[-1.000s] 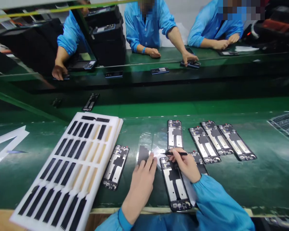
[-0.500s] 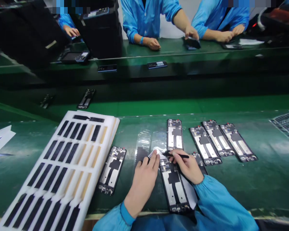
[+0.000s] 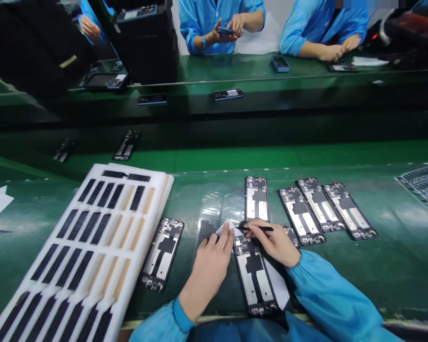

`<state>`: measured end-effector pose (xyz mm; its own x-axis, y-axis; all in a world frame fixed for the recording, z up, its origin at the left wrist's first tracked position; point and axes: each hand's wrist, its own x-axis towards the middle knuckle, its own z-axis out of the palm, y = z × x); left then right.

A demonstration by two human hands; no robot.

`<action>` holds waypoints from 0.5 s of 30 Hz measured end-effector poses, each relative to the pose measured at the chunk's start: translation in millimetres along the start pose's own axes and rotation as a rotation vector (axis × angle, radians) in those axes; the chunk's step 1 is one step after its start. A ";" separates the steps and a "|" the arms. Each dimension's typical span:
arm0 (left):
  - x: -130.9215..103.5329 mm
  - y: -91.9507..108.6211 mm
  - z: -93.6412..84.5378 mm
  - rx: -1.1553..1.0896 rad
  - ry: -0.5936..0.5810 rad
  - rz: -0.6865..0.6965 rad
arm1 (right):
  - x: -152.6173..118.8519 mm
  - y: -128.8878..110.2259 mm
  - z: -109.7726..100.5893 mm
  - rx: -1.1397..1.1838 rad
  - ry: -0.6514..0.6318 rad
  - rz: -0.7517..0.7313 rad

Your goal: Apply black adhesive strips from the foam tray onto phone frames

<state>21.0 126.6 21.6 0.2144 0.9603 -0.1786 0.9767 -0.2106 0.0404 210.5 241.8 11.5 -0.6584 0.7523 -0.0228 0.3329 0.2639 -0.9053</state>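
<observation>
My left hand lies with its fingers stretched out, the fingertips on a small white sheet with a dotted pattern. In my right hand is a pair of black tweezers, their tips at the right side of that sheet. Just below the tweezers lies an opened phone with a bare board at its top end. Another opened phone is directly above. A white paper sticks out beside the lower phone, and my right hand partly covers one more phone.
Left of my hands are an opened phone and a white foam tray with rows of black strips. Several phones lie to the right. Across the bench, a co-worker's hands hold a device. Clear plastic film lies near my left hand.
The co-worker opposite has lifted a device and now holds it in both hands; a blue-edged device lies on that bench. My hands stay in nearly the same place, and the view has shifted slightly.
</observation>
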 end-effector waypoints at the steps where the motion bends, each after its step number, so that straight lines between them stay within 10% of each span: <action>1: 0.2 -0.2 -0.2 -0.008 0.001 -0.001 | 0.3 0.4 0.3 0.014 0.005 0.006; 15: -3.7 5.1 -5.6 -0.157 0.083 -0.083 | -12.8 6.8 27.5 0.486 0.337 0.258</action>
<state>25.2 123.0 28.1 0.1259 0.9863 -0.1067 0.9775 -0.1050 0.1830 202.5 217.3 -6.0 -0.3236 0.9242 -0.2027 0.0564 -0.1951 -0.9792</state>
